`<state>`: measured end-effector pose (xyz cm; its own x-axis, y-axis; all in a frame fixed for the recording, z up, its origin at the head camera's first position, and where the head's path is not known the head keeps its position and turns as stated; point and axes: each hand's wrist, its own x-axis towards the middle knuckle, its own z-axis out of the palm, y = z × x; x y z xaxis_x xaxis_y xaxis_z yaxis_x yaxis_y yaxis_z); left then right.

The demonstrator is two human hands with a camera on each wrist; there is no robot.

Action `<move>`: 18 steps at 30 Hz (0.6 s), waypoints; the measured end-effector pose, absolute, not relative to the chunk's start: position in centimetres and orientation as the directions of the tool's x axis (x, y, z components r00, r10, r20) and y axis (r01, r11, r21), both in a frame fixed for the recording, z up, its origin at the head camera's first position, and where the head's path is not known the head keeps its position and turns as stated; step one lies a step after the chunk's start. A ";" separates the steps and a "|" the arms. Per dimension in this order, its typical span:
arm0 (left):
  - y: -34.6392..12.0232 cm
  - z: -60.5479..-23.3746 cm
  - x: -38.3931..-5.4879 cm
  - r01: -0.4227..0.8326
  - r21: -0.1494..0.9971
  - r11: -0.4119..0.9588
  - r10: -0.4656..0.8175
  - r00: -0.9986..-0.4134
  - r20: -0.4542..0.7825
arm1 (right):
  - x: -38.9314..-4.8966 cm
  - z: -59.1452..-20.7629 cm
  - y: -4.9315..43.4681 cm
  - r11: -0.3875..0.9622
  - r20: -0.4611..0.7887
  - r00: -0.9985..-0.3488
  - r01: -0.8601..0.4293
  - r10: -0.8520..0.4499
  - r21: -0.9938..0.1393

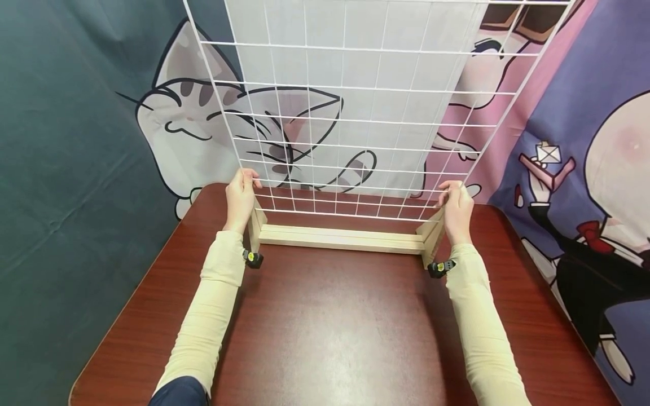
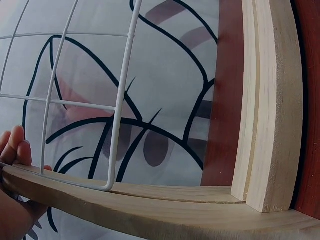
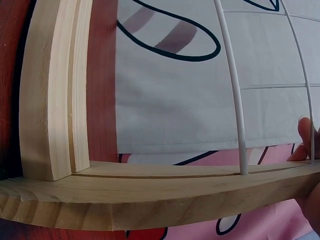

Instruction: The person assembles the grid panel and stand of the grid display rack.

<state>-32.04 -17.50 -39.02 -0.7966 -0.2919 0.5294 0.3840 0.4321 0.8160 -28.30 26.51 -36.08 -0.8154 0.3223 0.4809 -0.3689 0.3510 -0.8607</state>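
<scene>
A white wire grid panel [image 1: 350, 149] rises between the two side pieces of a pale wooden stand [image 1: 340, 238]. My left hand [image 1: 240, 197] grips the top of the left side piece, at the panel's left edge. On the other side my right hand [image 1: 458, 208] grips the top of the right side piece along with the panel's edge. In the left wrist view, a lower corner of the grid panel [image 2: 116, 145] meets the grooved side piece [image 2: 125, 207]. The right wrist view shows the grid panel [image 3: 235, 90] at the groove of the other side piece [image 3: 175, 197], its bottom wire above the grooved crossbar [image 3: 60, 100].
The stand is on a reddish-brown table [image 1: 330, 316], close to its far edge. Behind it hangs a cloth backdrop [image 1: 178, 135] with cartoon cats. A small black wrist camera [image 1: 253, 259] is strapped to the left sleeve, another wrist camera [image 1: 440, 268] to the right.
</scene>
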 end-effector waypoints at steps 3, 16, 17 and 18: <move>-17.5 -39.1 -32.1 0.383 0.817 0.432 -0.296 -0.795 0.529 | -28.5 -36.2 26.5 0.327 0.482 -0.816 -0.383 0.319 -0.864; -17.3 -39.3 -32.0 0.418 0.817 0.398 -0.298 -0.783 0.546 | -29.4 -37.2 27.0 0.273 0.454 -0.821 -0.375 0.347 -0.886; -17.3 -39.3 -32.0 0.420 0.820 0.390 -0.299 -0.784 0.544 | -29.7 -37.5 27.2 0.272 0.445 -0.822 -0.364 0.355 -0.891; -17.2 -39.3 -32.0 0.420 0.823 0.382 -0.300 -0.787 0.540 | -29.8 -37.8 27.5 0.266 0.434 -0.825 -0.355 0.363 -0.896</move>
<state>-32.02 -17.23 -39.29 -0.7866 -0.2997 0.5399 0.4196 0.3819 0.8234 -29.85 27.46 -37.80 -0.8247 0.3626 0.4341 -0.3547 0.2663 -0.8963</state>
